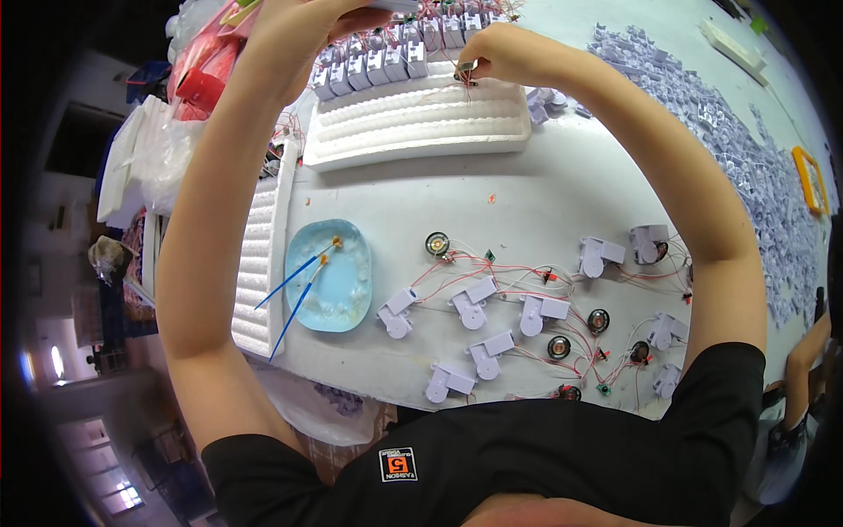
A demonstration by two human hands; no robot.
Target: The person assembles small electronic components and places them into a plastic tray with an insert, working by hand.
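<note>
Your right hand, at half past twelve, has thumb and fingers pinched on a small dark part with thin wires, just over the far edge of a white foam tray. Your left hand, at half past eleven, is cut by the top edge; a pale piece shows by its fingers, but you cannot tell from here how firmly it is held.

The ridged foam tray lies at twelve o'clock, with pale lilac housings standing in rows along its far side. Out at nine o'clock on the bench is a light blue dish with two blue-handled brushes lying across its rim, and beside it a second foam tray. From three to six o'clock lie loose housings, round speakers and red and white wires. A heap of small lilac parts spreads from one to three. An orange-framed item sits past it, toward half past two; another person's arm shows at four.
</note>
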